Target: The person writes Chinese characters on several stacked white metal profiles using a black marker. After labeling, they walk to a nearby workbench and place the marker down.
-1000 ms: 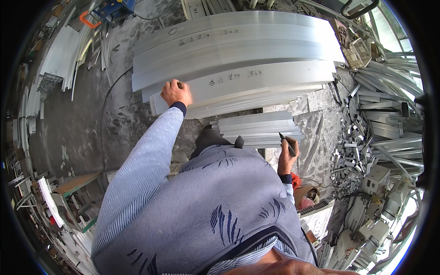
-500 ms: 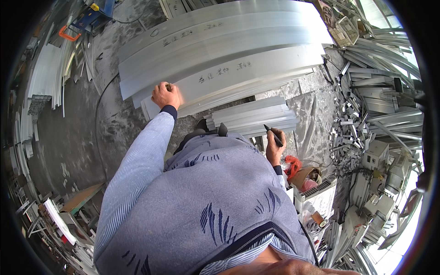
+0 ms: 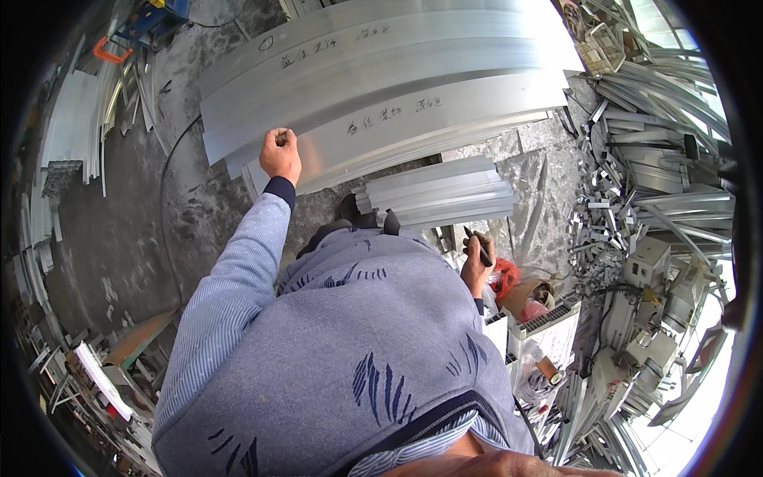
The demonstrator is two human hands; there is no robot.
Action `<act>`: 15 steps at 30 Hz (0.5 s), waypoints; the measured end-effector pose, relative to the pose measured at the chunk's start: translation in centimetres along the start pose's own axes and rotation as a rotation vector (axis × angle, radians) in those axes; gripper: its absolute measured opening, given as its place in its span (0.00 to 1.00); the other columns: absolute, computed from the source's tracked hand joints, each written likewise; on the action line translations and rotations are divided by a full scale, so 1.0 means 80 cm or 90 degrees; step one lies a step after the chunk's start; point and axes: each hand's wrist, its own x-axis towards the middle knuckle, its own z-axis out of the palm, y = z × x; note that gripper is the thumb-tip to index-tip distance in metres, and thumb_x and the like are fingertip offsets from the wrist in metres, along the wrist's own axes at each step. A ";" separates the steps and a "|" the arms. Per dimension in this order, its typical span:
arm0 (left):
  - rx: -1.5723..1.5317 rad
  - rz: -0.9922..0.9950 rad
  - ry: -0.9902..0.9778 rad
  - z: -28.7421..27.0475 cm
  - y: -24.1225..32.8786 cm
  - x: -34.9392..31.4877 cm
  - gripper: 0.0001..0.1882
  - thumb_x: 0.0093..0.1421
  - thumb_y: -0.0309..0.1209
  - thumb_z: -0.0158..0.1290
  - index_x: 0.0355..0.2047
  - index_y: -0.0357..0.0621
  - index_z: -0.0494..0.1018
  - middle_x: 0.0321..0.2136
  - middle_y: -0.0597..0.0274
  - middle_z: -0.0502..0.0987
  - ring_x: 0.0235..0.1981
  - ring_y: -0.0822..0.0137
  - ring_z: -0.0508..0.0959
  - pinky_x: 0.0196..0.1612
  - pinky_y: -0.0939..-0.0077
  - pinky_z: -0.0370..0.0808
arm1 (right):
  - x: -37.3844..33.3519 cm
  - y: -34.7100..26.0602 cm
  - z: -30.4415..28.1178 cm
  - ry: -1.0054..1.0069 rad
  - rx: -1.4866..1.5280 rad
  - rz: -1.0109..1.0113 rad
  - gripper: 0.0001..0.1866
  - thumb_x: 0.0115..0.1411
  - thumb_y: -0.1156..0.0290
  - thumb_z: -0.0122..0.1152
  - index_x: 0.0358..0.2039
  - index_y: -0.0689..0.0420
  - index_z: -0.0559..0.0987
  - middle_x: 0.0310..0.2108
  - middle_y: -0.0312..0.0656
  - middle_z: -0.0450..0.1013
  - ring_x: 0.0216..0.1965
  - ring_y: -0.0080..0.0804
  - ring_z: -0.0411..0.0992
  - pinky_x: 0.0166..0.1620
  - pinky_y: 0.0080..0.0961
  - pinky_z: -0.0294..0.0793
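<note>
Black marker (image 3: 486, 258) pinched in the right hand (image 3: 478, 274), left hand (image 3: 280, 157) curled over a silver panel (image 3: 485, 102)
The marker slants forward between the right fingers; red plastic (image 3: 506, 277) lies just beside them, short metal profiles (image 3: 437, 193) just beyond; farther out, left fingers press together, whether on anything I cannot tell, dark handwriting (image 3: 393, 117) to their right
</note>
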 end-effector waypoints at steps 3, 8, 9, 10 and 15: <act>-0.072 0.023 -0.052 0.003 0.021 -0.002 0.09 0.62 0.36 0.67 0.36 0.46 0.81 0.24 0.66 0.82 0.24 0.68 0.80 0.34 0.68 0.78 | -0.002 -0.002 0.003 -0.016 -0.040 -0.017 0.16 0.74 0.66 0.61 0.51 0.66 0.80 0.39 0.44 0.81 0.38 0.27 0.80 0.42 0.26 0.79; -0.090 0.026 -0.175 0.011 0.052 -0.017 0.09 0.65 0.36 0.65 0.34 0.43 0.81 0.20 0.67 0.78 0.21 0.70 0.76 0.30 0.69 0.75 | -0.003 -0.013 0.009 -0.047 -0.061 -0.003 0.19 0.74 0.61 0.61 0.52 0.66 0.81 0.37 0.45 0.83 0.39 0.28 0.79 0.45 0.26 0.78; -0.101 0.028 -0.194 0.011 0.056 -0.021 0.10 0.66 0.36 0.65 0.34 0.43 0.81 0.19 0.67 0.77 0.21 0.70 0.75 0.29 0.69 0.74 | -0.003 -0.014 0.009 -0.052 -0.058 -0.004 0.18 0.73 0.62 0.62 0.52 0.66 0.81 0.38 0.45 0.83 0.39 0.27 0.79 0.45 0.25 0.77; -0.110 0.028 -0.215 0.012 0.060 -0.025 0.10 0.66 0.36 0.65 0.33 0.43 0.80 0.19 0.68 0.76 0.21 0.71 0.73 0.29 0.70 0.73 | -0.003 -0.016 0.009 -0.052 -0.065 -0.010 0.18 0.73 0.62 0.62 0.51 0.66 0.81 0.39 0.44 0.82 0.39 0.27 0.78 0.44 0.25 0.77; -0.133 0.059 -0.259 0.012 0.068 -0.039 0.12 0.68 0.36 0.64 0.32 0.41 0.78 0.18 0.70 0.72 0.20 0.73 0.69 0.28 0.72 0.70 | -0.003 -0.014 0.005 -0.041 -0.070 -0.005 0.17 0.72 0.64 0.64 0.51 0.66 0.81 0.40 0.43 0.82 0.40 0.26 0.78 0.45 0.25 0.77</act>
